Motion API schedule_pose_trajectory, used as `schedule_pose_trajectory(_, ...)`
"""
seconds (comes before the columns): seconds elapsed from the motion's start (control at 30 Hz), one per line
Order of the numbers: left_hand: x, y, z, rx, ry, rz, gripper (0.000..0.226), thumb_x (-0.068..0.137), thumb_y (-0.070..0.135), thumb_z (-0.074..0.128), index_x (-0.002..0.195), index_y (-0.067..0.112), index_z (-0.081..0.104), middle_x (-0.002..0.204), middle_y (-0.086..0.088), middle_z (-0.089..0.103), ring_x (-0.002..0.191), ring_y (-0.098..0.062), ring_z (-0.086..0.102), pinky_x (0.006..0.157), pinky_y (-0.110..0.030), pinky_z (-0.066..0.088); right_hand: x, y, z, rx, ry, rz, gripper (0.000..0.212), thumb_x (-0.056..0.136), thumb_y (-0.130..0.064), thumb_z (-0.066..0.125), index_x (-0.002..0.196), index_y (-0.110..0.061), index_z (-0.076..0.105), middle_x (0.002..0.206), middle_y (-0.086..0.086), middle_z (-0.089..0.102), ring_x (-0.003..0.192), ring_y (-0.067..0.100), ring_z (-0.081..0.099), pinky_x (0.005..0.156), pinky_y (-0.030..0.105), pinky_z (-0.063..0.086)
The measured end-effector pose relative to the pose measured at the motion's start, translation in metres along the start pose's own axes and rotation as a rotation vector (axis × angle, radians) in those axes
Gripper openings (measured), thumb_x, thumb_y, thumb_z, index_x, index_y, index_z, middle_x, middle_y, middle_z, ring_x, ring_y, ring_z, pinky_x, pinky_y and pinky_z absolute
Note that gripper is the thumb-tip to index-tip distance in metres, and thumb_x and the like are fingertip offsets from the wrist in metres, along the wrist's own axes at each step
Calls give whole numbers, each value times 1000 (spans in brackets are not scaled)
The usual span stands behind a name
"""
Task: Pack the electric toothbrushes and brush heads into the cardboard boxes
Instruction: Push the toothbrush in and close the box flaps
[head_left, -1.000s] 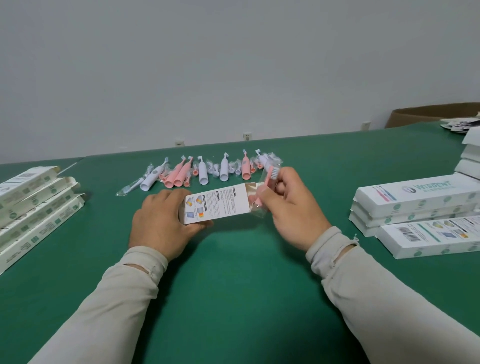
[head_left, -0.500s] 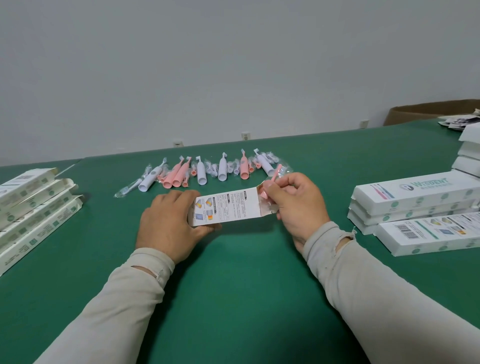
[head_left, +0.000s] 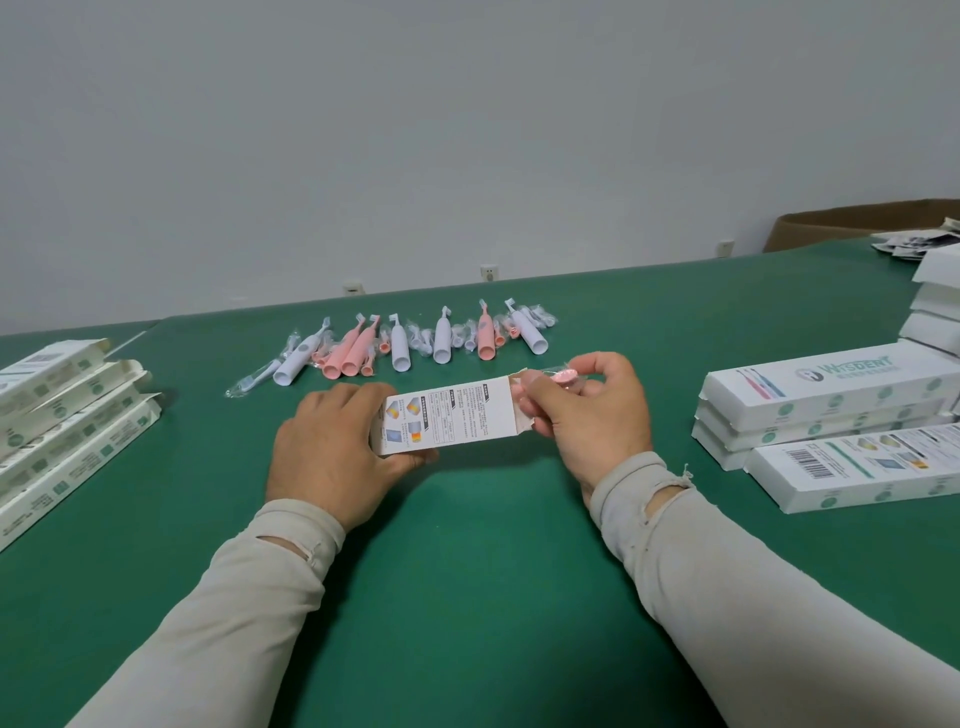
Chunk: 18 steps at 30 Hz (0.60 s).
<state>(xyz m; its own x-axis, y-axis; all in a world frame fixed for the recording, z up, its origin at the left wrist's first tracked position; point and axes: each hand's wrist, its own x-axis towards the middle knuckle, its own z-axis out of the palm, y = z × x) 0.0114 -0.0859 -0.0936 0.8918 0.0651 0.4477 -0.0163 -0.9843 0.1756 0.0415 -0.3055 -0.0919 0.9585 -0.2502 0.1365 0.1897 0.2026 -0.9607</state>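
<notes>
Brush head (head_left: 563, 376) at box (head_left: 447, 415) mouth

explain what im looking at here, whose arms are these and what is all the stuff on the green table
There is no machine here: these are a person's own two arms, filmed by a camera worn on the head, looking forward and down. The left hand holds a small white cardboard box near its closed end. The right hand pinches a pink brush head in clear wrap at the box's open end. Behind, on the green table, lies a row of pink and white electric toothbrushes with wrapped brush heads among them. Open boxes wait on the left; closed boxes are stacked on the right.
</notes>
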Motion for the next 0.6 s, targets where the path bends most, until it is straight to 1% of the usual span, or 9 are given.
schedule_pose_trajectory(0.07, 1, 1, 1, 11, -5, 0, 70, 69, 77, 64, 124, 35, 56, 120, 7, 61, 109, -24, 51, 86, -39, 47, -2, 3, 2, -77, 13, -30, 30, 78, -20, 83, 92, -19, 56, 79, 9, 75, 64, 18, 71, 59, 33, 54)
schedule_pose_trajectory(0.17, 1, -1, 2, -9, -5, -38, 67, 70, 77, 65, 120, 34, 57, 115, 6, 61, 106, -24, 51, 83, -40, 48, -5, 3, 4, -187, -27, -58, 6, 85, -24, 74, 84, -21, 68, 80, 0, 75, 76, 20, 72, 75, 42, 59)
schedule_pose_trajectory(0.23, 1, -3, 2, -42, -2, -60, 64, 70, 75, 67, 118, 34, 58, 111, 6, 62, 102, -25, 51, 81, -40, 48, -6, 1, 4, -244, -62, -91, 10, 88, -19, 69, 81, -25, 73, 85, -4, 74, 75, 12, 70, 77, 36, 58)
schedule_pose_trajectory(0.27, 1, -4, 2, -47, -4, -61, 64, 70, 75, 68, 118, 34, 58, 111, 6, 62, 102, -25, 51, 81, -40, 48, -6, 1, 3, -292, -66, -128, 14, 88, -18, 69, 79, -28, 73, 92, -4, 72, 76, 7, 68, 78, 28, 57)
schedule_pose_trajectory(0.33, 1, -3, 2, -31, -4, -49, 65, 70, 75, 67, 119, 34, 58, 113, 6, 62, 104, -24, 51, 83, -40, 48, -7, -1, 2, -364, -68, -200, 19, 87, -16, 71, 77, -31, 72, 95, -8, 68, 73, -5, 63, 70, 8, 48)
schedule_pose_trajectory(0.37, 1, -2, 2, -14, -3, -38, 66, 70, 76, 67, 121, 35, 57, 115, 7, 62, 105, -24, 51, 83, -40, 48, -7, -1, 2, -371, -72, -217, 18, 87, -15, 72, 77, -30, 71, 89, -9, 69, 69, -7, 61, 65, 6, 45)
schedule_pose_trajectory(0.47, 1, 2, 2, -1, -5, -18, 69, 69, 78, 64, 123, 35, 56, 118, 7, 61, 107, -24, 51, 84, -40, 48, -8, -4, 4, -313, -136, -175, 15, 88, -11, 69, 82, -25, 67, 73, -8, 71, 58, -3, 60, 57, 15, 47)
schedule_pose_trajectory(0.53, 1, 2, 2, -26, -6, -20, 68, 69, 77, 64, 121, 35, 57, 117, 6, 62, 106, -24, 51, 84, -40, 48, -8, -9, 6, -286, -280, -77, 9, 88, -17, 60, 87, -25, 61, 77, -7, 74, 66, 3, 66, 58, 21, 48)
schedule_pose_trajectory(0.6, 0, 0, 1, -42, -4, -24, 67, 68, 77, 64, 119, 34, 58, 115, 6, 62, 105, -25, 51, 83, -41, 48, -3, -14, 2, -342, -390, -25, 8, 80, -22, 53, 86, -26, 58, 88, -5, 75, 82, 11, 70, 68, 31, 52)
